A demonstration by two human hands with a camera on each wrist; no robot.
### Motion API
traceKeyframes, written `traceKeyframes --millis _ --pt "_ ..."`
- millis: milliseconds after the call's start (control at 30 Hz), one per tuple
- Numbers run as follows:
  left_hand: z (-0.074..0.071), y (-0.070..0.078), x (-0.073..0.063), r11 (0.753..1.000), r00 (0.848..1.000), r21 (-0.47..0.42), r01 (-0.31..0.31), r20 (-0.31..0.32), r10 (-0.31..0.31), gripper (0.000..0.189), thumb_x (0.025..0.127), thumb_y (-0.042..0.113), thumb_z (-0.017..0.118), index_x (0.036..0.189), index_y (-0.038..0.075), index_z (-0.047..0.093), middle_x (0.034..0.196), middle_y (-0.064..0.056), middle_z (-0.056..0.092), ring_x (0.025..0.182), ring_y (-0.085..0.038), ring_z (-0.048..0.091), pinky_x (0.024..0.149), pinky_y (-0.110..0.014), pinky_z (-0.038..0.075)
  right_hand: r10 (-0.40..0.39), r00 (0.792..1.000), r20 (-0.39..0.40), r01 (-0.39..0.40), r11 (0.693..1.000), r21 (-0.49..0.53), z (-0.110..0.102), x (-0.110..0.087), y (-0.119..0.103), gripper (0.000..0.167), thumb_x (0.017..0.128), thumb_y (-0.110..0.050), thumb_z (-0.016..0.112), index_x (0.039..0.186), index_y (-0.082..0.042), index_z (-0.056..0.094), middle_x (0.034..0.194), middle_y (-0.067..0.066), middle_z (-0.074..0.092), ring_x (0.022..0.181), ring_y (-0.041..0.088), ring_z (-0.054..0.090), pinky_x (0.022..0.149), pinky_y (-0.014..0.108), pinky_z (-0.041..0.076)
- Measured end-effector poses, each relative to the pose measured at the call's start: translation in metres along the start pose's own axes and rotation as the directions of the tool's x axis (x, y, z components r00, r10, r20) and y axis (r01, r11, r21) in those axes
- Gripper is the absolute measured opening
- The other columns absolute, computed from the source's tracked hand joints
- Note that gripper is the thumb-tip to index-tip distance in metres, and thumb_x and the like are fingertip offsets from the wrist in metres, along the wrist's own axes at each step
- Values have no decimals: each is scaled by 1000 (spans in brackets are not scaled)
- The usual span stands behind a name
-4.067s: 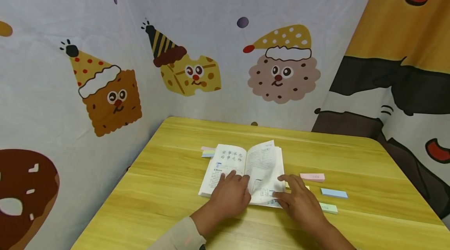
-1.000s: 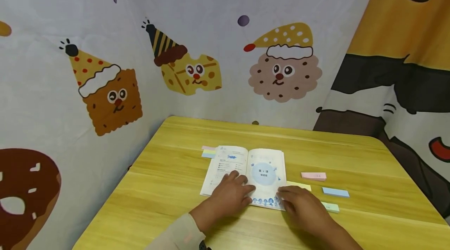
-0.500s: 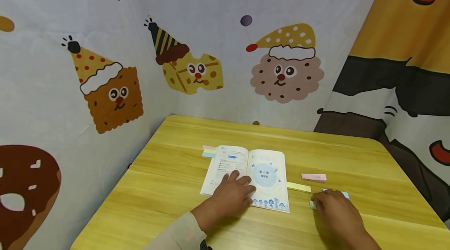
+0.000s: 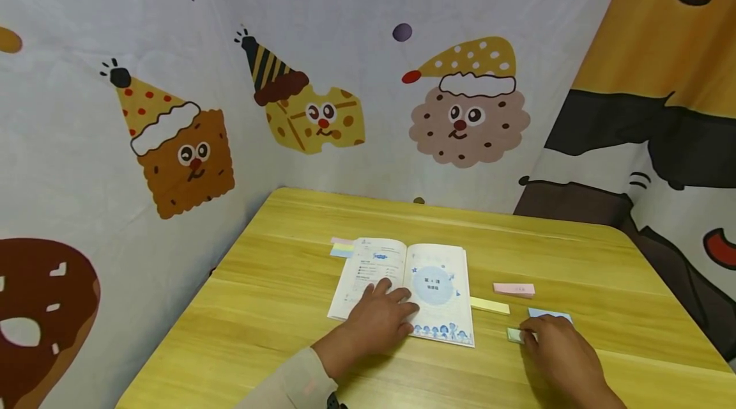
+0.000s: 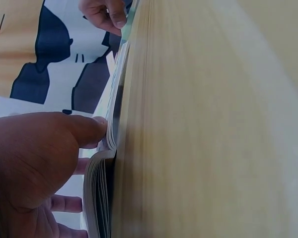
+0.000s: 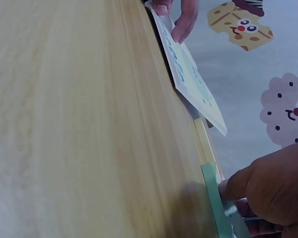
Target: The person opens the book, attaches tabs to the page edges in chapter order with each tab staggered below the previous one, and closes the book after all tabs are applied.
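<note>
An open book (image 4: 432,255) with blue printed pictures lies on the table. My left hand (image 4: 379,319) rests across its lower middle with fingers spread, the thumb on the right page near the fold in the left wrist view. To the right of the book, my right hand (image 4: 563,351) pinches at a pad of green sticky notes (image 4: 513,335). In the right wrist view the thumb is against the green strip (image 6: 216,203), and part of a second green flap (image 6: 240,223) shows beside it. The fingers hide most of the pad in the head view.
A yellow sticky strip (image 4: 490,305) lies by the book's right edge. A pink pad (image 4: 514,289) sits farther back, and a blue pad (image 4: 549,314) is partly behind my right hand. Pink, yellow and blue tabs (image 4: 342,248) stick out from the book's left side.
A page has been turned and lies flat, showing a blue circle picture. My right hand has left the book's corner and moved right onto the green sticky notes. The left hand stays put.
</note>
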State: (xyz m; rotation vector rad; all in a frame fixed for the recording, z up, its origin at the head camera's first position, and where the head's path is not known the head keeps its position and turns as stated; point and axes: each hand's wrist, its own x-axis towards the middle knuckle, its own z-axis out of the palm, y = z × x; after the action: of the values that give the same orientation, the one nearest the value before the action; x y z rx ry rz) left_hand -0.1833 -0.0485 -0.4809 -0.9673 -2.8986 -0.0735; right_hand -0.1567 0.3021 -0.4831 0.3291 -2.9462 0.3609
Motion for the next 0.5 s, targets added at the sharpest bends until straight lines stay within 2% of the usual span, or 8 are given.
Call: traceKeyframes --millis 167,367,500 --pt "2 -1 -1 1000 1000 12 -9 -20 10 37 100 46 62 135 34 67 143 8 57 127 -26 47 101 -56 45 13 1000 -14 -13 1000 -5 0 -1 1 17 85 -6 80 79 -20 72 77 -7 62 76 21 58 66 43 50" --pt "5 -1 0 1000 1000 14 -6 -28 6 37 100 46 62 134 34 67 142 8 57 127 -27 48 101 -56 45 9 999 41 -10 999 35 1 -4 -1 18 91 -3 72 82 -15 63 73 -7 52 68 12 46 59 32 42" --pt "5 -1 0 1000 1000 9 -2 -27 3 37 100 46 62 134 34 67 143 8 58 127 -27 48 101 -57 45 47 994 97 -52 998 44 -7 -5 -8 14 96 -3 63 87 -12 59 71 -6 51 63 12 45 55 31 41"
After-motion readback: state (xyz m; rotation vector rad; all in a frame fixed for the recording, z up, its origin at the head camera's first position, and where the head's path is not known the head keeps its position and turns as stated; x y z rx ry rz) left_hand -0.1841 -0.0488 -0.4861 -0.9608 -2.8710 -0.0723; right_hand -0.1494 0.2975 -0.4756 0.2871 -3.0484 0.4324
